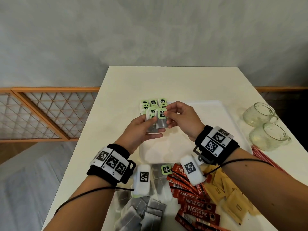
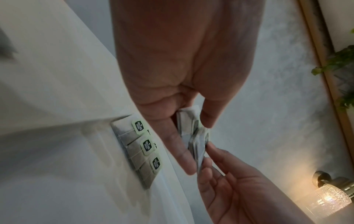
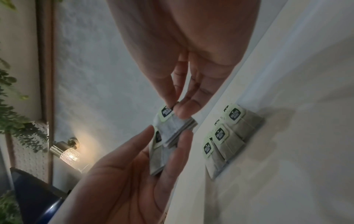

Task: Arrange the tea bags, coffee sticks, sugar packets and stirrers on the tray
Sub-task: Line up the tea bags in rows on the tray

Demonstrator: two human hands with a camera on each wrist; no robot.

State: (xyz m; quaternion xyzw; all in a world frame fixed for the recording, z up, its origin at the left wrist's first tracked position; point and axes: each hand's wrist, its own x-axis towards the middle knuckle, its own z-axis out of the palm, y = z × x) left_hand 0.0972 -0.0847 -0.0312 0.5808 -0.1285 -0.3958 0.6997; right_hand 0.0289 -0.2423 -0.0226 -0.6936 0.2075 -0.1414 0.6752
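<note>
Above the white tray [image 1: 216, 117], the left hand [image 1: 141, 130] holds a small stack of tea bags [image 1: 152, 121] — its grip closed around them, thumb on top. The right hand [image 1: 181, 117] pinches the green tag of the top tea bag [image 1: 161, 115], a narrow grip. 3 laid tea bags [image 2: 141, 145] sit in a row on the tray's far-left corner. Loose tea bags [image 1: 146, 212], coffee sticks [image 1: 196, 204] and sugar packets [image 1: 233, 197] lie on the tabletop [image 1: 166, 80] nearer the person.

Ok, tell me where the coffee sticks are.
Head view: the coffee sticks lie off the tray, at the table's near edge, between loose tea bags and sugar packets.
</note>
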